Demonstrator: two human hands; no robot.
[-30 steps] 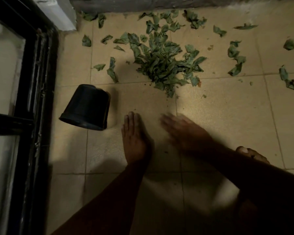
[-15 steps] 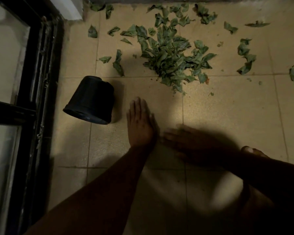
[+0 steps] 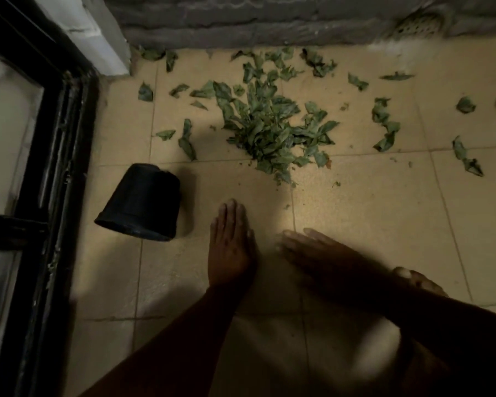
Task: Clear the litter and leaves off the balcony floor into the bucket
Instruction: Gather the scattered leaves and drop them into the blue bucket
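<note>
Since half a second earlier, our right hand (image 3: pixel 324 250) had slid a little forward across the tiled floor (image 3: pixel 384 219), blurred, fingers straight and holding nothing, while our left hand (image 3: pixel 231 245) stayed flat on the tiles beside it, fingers together and empty. We saw the black bucket (image 3: pixel 141 203) lying on its side just left of the left hand, near the dark door frame (image 3: pixel 55 167). The heap of green leaves (image 3: pixel 272 130) lay ahead of both hands, apart from them, with loose scraps around it up to the grey wall (image 3: pixel 241 21).
</note>
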